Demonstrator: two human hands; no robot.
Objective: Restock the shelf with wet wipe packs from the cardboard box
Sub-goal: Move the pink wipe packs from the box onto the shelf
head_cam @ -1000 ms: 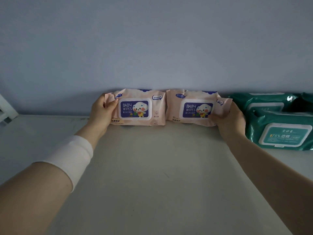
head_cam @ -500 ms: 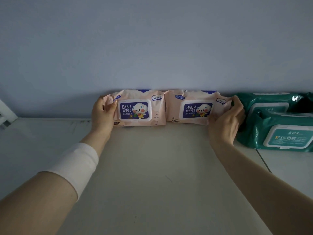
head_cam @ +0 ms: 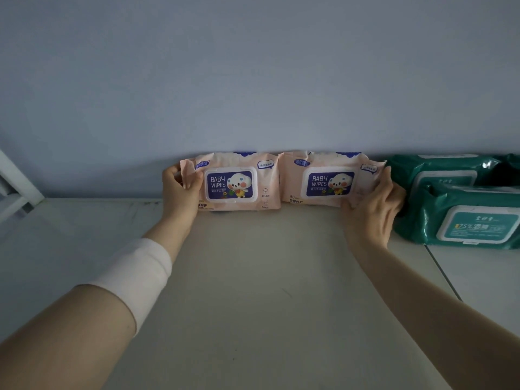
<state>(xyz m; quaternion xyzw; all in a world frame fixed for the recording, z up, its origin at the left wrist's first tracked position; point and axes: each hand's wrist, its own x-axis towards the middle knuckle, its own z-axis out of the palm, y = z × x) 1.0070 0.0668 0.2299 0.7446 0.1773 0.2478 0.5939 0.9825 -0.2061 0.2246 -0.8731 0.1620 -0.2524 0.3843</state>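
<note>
The left pink pack [head_cam: 239, 184] and right pink pack [head_cam: 323, 180] stand side by side, touching, at the back of the shelf [head_cam: 253, 277] against the wall [head_cam: 253, 80]. The left hand [head_cam: 180, 191] grips the left pink pack's outer end; the right hand [head_cam: 371, 212] grips the right pink pack's outer end, just beside the green packs [head_cam: 461, 220]

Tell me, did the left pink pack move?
No. The left pink pack stays against the wall, just as far from the white frame.
</note>
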